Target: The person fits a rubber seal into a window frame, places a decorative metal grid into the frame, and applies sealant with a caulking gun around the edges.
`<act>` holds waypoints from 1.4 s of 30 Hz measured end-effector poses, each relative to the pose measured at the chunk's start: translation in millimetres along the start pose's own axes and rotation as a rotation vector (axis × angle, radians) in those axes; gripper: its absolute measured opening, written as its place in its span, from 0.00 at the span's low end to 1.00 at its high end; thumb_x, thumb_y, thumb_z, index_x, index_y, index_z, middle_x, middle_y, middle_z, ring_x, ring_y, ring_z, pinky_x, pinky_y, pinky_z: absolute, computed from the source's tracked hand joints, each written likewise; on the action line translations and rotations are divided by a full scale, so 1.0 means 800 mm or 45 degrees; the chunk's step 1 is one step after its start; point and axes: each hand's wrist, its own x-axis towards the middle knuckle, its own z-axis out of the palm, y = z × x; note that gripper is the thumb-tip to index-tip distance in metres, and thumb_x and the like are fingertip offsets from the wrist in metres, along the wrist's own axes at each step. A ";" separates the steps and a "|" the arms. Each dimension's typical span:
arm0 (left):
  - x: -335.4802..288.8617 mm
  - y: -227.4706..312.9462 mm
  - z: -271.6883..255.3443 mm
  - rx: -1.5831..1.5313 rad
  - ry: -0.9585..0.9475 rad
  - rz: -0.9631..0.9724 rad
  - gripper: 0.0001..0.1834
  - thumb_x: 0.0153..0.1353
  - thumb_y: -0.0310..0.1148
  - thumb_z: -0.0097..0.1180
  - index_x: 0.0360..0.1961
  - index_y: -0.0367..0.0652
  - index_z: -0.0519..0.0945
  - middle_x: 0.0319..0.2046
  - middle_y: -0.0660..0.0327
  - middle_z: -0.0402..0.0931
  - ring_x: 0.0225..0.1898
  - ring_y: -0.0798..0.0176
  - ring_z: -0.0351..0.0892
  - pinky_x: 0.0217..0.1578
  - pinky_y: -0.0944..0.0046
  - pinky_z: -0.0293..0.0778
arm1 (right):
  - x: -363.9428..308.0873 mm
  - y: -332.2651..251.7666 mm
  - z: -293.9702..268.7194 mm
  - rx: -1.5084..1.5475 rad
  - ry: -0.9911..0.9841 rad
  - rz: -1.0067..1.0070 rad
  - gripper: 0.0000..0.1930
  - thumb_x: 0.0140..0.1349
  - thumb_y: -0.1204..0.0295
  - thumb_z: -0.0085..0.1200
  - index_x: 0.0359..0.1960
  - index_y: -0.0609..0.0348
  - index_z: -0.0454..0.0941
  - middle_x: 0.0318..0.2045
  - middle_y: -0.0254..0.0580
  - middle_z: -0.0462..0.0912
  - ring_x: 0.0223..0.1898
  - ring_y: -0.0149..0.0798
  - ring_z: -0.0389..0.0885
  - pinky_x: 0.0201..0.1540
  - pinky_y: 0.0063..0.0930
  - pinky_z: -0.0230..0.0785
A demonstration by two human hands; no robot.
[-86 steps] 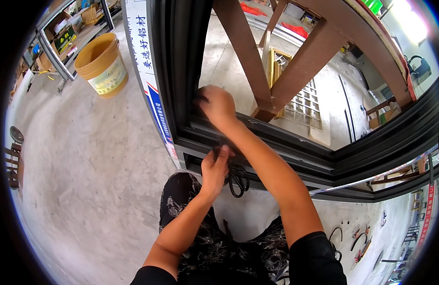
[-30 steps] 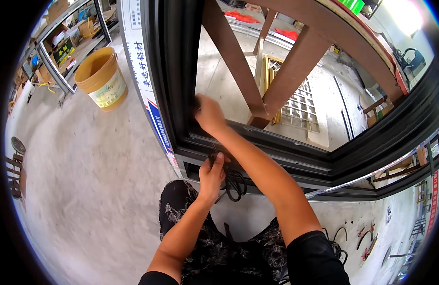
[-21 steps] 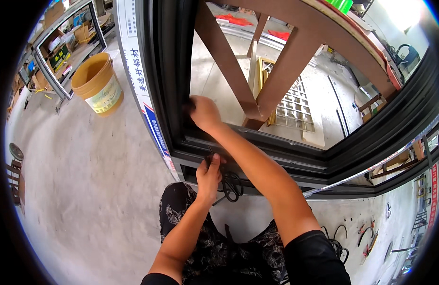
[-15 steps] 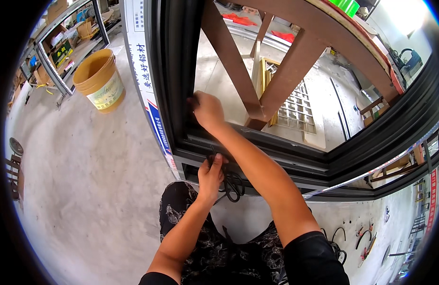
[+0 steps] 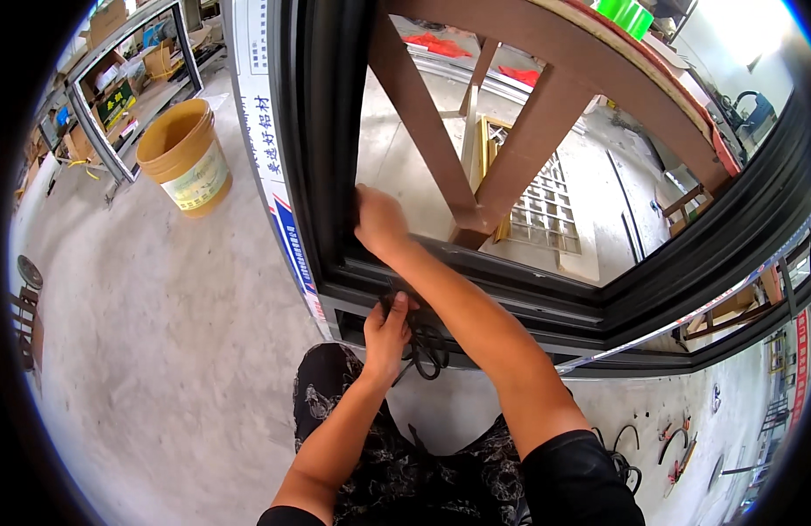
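A black window or door frame [image 5: 546, 320] with several grooves stands upright in front of me. My left hand [image 5: 388, 337] is at its lower left corner, thumb and fingers closed on a black rubber strip [image 5: 430, 352] whose loops hang beside the hand. My right arm crosses over the left one. Its hand [image 5: 381, 223] is curled against the inner side of the frame's left upright, just above the corner. The frame hides those fingertips, so what they pinch does not show.
A yellow bucket [image 5: 184, 158] stands on the concrete floor at left. Through the frame I see a brown-legged table [image 5: 541, 131] and a gilt-edged lattice panel [image 5: 546, 202]. More black strip [image 5: 629, 473] and tools [image 5: 679, 456] lie on the floor at lower right.
My right hand has come slightly down along the left upright towards the corner. The left hand keeps its hold on the strip, and the loops have shifted a little.
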 end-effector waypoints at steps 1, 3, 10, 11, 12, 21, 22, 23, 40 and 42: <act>0.000 -0.001 0.001 -0.006 -0.020 0.001 0.17 0.70 0.43 0.51 0.33 0.39 0.76 0.16 0.75 0.56 0.16 0.80 0.51 0.18 0.75 0.48 | 0.000 0.004 0.001 -0.051 0.012 -0.046 0.10 0.50 0.82 0.53 0.35 0.63 0.73 0.34 0.54 0.80 0.41 0.58 0.79 0.44 0.47 0.71; 0.002 -0.002 0.000 -0.013 -0.039 0.011 0.17 0.70 0.43 0.51 0.33 0.39 0.76 0.16 0.75 0.56 0.16 0.80 0.51 0.18 0.75 0.48 | 0.001 0.004 0.000 -0.103 0.026 -0.101 0.10 0.50 0.81 0.53 0.36 0.63 0.73 0.34 0.54 0.80 0.42 0.57 0.78 0.44 0.47 0.71; 0.008 -0.007 -0.003 0.040 -0.045 0.018 0.19 0.70 0.48 0.51 0.32 0.42 0.75 0.14 0.75 0.54 0.14 0.80 0.50 0.16 0.75 0.46 | 0.029 -0.021 -0.041 0.244 0.074 0.087 0.07 0.55 0.72 0.58 0.33 0.63 0.77 0.28 0.54 0.81 0.35 0.58 0.80 0.38 0.47 0.71; 0.008 -0.007 -0.001 0.036 -0.058 0.023 0.19 0.70 0.47 0.51 0.32 0.42 0.75 0.14 0.76 0.54 0.14 0.80 0.50 0.16 0.75 0.46 | 0.028 -0.020 -0.042 0.204 0.068 0.075 0.08 0.56 0.71 0.58 0.31 0.62 0.77 0.25 0.55 0.80 0.33 0.59 0.80 0.37 0.48 0.70; 0.007 -0.005 0.000 0.030 -0.061 0.025 0.19 0.70 0.47 0.51 0.32 0.42 0.75 0.14 0.76 0.54 0.14 0.80 0.50 0.16 0.75 0.46 | 0.029 -0.020 -0.042 0.199 0.067 0.072 0.08 0.56 0.71 0.58 0.31 0.62 0.77 0.25 0.55 0.80 0.33 0.59 0.80 0.37 0.48 0.70; 0.007 -0.003 0.001 0.046 -0.062 0.035 0.19 0.70 0.47 0.51 0.32 0.41 0.75 0.15 0.76 0.52 0.15 0.80 0.48 0.16 0.74 0.45 | 0.034 -0.033 -0.044 -0.049 0.042 0.082 0.13 0.63 0.64 0.53 0.30 0.64 0.77 0.24 0.55 0.80 0.30 0.59 0.80 0.34 0.48 0.71; 0.007 -0.003 0.003 0.037 -0.041 0.020 0.19 0.69 0.47 0.51 0.32 0.41 0.75 0.15 0.76 0.52 0.15 0.80 0.48 0.16 0.74 0.45 | 0.033 -0.033 -0.039 -0.073 0.102 0.070 0.13 0.64 0.64 0.53 0.31 0.63 0.77 0.24 0.55 0.80 0.30 0.59 0.80 0.35 0.48 0.71; 0.007 -0.004 0.005 0.028 -0.023 0.004 0.19 0.69 0.47 0.52 0.32 0.41 0.75 0.15 0.76 0.52 0.15 0.80 0.48 0.16 0.74 0.45 | 0.031 -0.029 -0.038 -0.100 0.163 0.059 0.12 0.64 0.65 0.53 0.31 0.63 0.77 0.24 0.55 0.80 0.30 0.58 0.80 0.35 0.48 0.71; -0.041 -0.023 0.026 0.143 -0.446 -0.040 0.16 0.68 0.43 0.54 0.43 0.40 0.76 0.18 0.73 0.61 0.16 0.78 0.55 0.17 0.74 0.49 | -0.338 -0.040 -0.153 0.322 -0.331 0.670 0.37 0.54 0.69 0.60 0.67 0.55 0.58 0.35 0.53 0.81 0.39 0.57 0.79 0.38 0.46 0.71; -0.041 -0.041 0.037 0.278 -0.382 0.192 0.16 0.69 0.42 0.53 0.46 0.40 0.74 0.20 0.72 0.63 0.17 0.78 0.56 0.18 0.74 0.50 | -0.354 -0.011 -0.146 0.417 -0.393 0.676 0.33 0.54 0.69 0.59 0.63 0.55 0.62 0.34 0.54 0.81 0.38 0.58 0.79 0.37 0.47 0.71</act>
